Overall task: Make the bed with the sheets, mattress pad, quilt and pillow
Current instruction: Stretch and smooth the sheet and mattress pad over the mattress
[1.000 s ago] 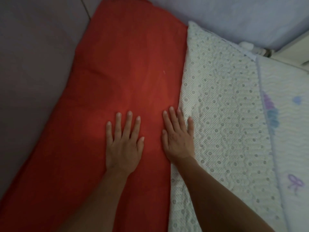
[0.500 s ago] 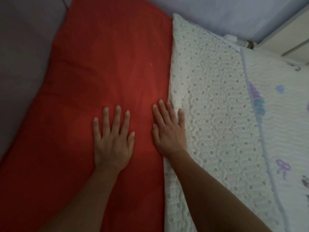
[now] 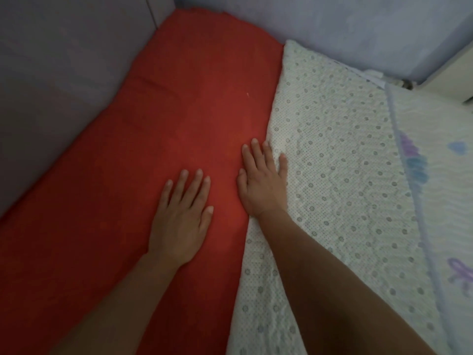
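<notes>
A red sheet covers the left part of the bed up to the far corner. To its right lies a white mattress pad, folded back so that its dotted underside shows; its printed top side appears at the far right. My left hand lies flat on the red sheet with straight fingers. My right hand rests flat across the pad's left edge, thumb and first fingers on the sheet, the outer fingers on the pad. Quilt and pillow are out of sight.
A grey padded wall runs along the bed's left side and a pale blue wall along the far end. A light piece of furniture stands at the far right corner.
Both hands stay flat, but my right hand now sits a bit ahead of my left along the pad's edge. The view has swung, showing more of the far corner.
</notes>
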